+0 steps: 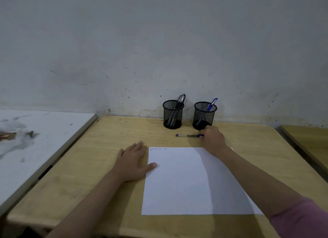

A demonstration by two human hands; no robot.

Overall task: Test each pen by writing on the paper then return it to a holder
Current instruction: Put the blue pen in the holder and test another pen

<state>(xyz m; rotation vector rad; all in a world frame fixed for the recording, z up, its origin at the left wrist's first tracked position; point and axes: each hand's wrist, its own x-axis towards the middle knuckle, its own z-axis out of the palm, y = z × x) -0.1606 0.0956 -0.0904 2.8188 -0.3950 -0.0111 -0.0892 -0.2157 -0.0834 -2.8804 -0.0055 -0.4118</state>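
A white sheet of paper (179,181) lies on the wooden desk (99,166), with a few small pen marks at its top left corner. Two black mesh holders stand at the back by the wall: the left holder (173,114) has black pens in it, the right holder (204,115) has one blue pen (212,104). Another blue pen (188,135) lies flat on the desk in front of the holders. My right hand (213,139) has its fingers curled on that pen's right end. My left hand (132,160) rests flat beside the paper, thumb on its left edge.
A grey wall rises right behind the holders. A stained white table (35,140) adjoins the desk on the left, and another wooden desk (308,142) stands at the right.
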